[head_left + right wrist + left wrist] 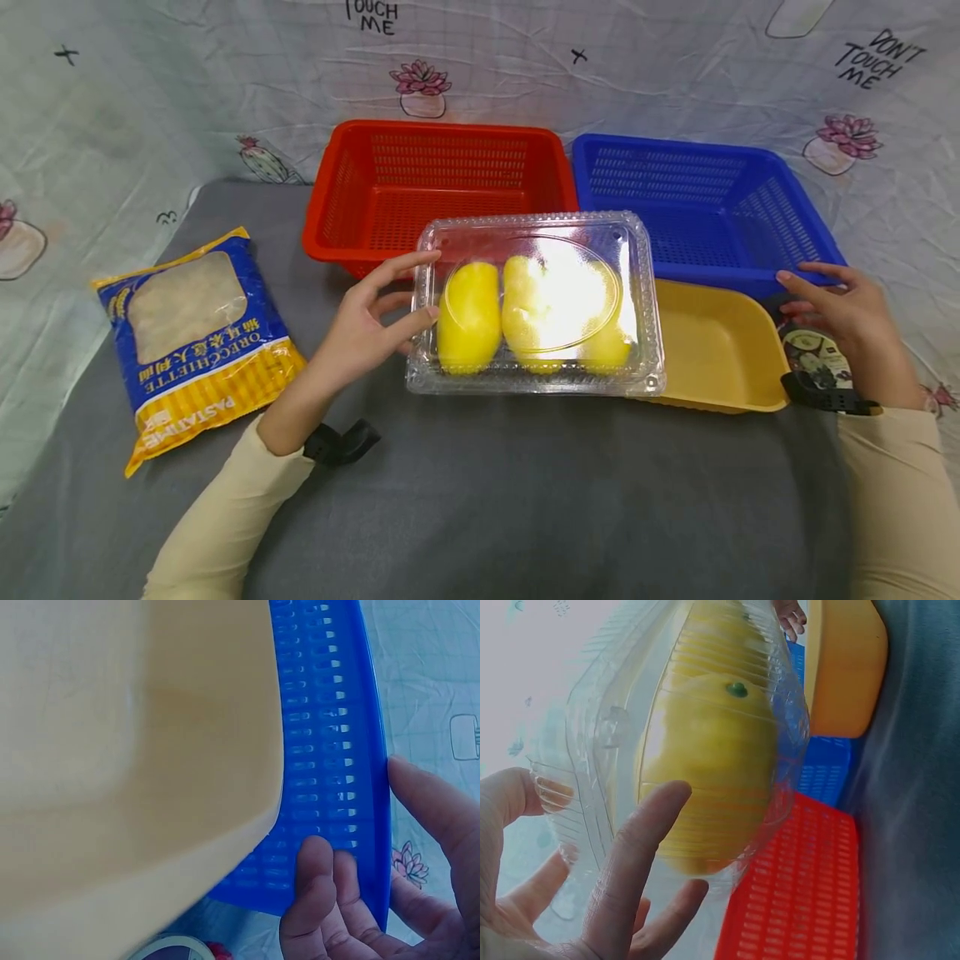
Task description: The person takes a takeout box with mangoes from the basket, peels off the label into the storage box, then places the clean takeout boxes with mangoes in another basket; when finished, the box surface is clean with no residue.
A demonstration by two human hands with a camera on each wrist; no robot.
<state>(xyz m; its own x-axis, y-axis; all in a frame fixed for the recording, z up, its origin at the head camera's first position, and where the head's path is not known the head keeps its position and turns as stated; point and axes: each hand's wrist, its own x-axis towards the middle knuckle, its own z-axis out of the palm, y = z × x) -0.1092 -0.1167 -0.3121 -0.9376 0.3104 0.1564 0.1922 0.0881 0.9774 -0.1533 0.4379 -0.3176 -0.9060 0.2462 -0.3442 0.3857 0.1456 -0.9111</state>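
A clear plastic clamshell box [536,385] holds several yellow fruits [468,321] that look like mangoes. The left hand [367,325] holds the box at its left end, thumb and fingers spread about it. Seen from the left wrist, a fruit with a green stem spot [737,690] lies behind the clear wall, close to the fingers. At the front right corner of the blue basket [780,275], the right hand [851,312] grips the rim. The right wrist view shows its other fingers [313,889] curled against the basket's slotted wall.
Left of the box lies a blue and yellow bag of orecchiette pasta [198,342]. A red basket [322,225] stands behind the box. A yellow tray [720,342] sits in front of the blue basket, partly covered by the box. A dark labelled package [817,354] lies under the right hand.
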